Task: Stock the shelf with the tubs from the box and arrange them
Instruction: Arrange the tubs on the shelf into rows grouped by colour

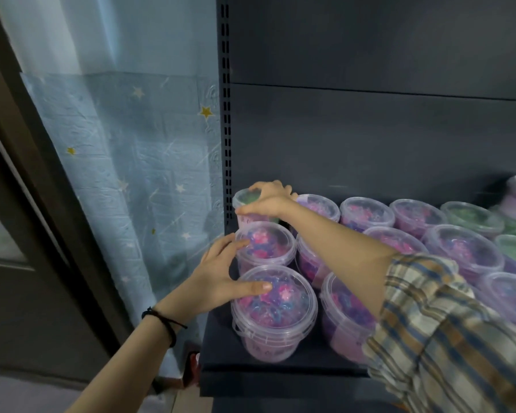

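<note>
Seating the back tub [250, 217] in the shelf [251, 374] corner, your right hand [267, 201] clamps its lid [246, 194]; your left hand [219, 278], fingers spread, rests on the front tub [276, 317]. Your crossing forearm [340, 244] may topple neighbours [367, 213].

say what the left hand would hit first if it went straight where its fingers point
The left hand would meet the middle tub of the left column at once; its fingers seem to touch its rim.
</note>
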Available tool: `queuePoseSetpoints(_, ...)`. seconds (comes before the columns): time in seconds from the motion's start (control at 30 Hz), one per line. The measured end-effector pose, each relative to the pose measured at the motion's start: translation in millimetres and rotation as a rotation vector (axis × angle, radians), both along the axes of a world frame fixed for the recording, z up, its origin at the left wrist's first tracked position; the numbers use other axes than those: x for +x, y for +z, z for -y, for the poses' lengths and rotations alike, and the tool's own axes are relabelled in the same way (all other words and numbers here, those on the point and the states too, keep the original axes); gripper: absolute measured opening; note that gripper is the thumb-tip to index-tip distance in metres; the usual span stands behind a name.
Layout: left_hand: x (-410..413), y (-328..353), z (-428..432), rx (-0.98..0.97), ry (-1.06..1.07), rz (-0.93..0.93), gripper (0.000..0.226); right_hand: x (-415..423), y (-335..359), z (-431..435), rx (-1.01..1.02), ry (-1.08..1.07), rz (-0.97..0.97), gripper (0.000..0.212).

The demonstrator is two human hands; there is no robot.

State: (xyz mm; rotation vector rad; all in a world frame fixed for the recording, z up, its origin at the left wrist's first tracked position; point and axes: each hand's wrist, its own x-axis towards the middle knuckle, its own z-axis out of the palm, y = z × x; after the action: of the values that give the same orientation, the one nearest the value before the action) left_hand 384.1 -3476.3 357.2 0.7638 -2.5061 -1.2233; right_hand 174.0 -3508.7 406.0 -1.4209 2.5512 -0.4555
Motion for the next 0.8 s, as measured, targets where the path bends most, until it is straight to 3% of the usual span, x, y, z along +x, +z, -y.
queuePoseSetpoints(0.17, -2.0, 0.3, 6.6, 0.073, -0.015, -0.044, 0.107, -11.9, 37.6, -28.6, -0.261, 0.043, 0.036, 0.069)
queuePoseSetpoints(0.43, -39.5, 13.4, 43.0, 0.043, 0.073, 0.063, 0.116, -45.2, 68.9, -122.6, -0.215, 0.068, 0.007, 0.061)
queuePoseSetpoints(0.6, -61.4, 12.5, 59.1, 0.081, 0.100, 0.010, 0.082, -67.4, 73.4, -179.3, -0.218, 0.044, 0.087, 0.053)
queuePoseSetpoints(0.73, -67.4, 22.1, 61.7, -0.008, 0.178, 0.076, 0.073, -80.5, 66.7, -216.1, -0.255, 0.019, 0.122, 0.053)
queuePoseSetpoints(0.8, -68.3, 33.0, 48.0, -0.215, 0.256, 0.106, 0.073, -84.9, 62.7, -233.4, -0.272, 0.010, 0.117, 0.054)
